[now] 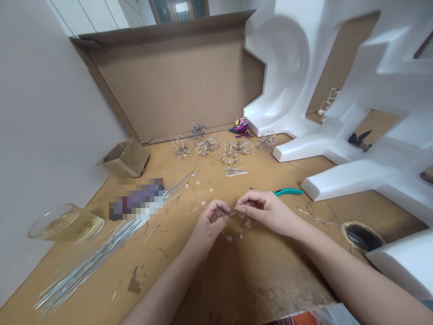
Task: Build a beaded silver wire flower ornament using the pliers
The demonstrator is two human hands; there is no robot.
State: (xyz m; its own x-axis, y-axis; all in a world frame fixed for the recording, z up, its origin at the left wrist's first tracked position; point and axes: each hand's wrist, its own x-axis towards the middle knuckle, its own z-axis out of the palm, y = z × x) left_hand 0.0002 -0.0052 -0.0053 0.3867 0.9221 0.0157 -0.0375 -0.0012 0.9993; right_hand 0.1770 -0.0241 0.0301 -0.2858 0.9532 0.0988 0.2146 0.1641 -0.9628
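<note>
ring of beaded wire sits just below the left hand and right hand, both pinched closed on its far edge, likely to steady it, with a teal-handled tool beyond the right, seemingly for reach.

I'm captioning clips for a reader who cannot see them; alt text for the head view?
A person's left hand and right hand hold a clear-beaded loop over a brown table. A teal-handled tool lies partly hidden behind the right hand; wire clusters sit farther back, and a wire bundle lies left.
</note>
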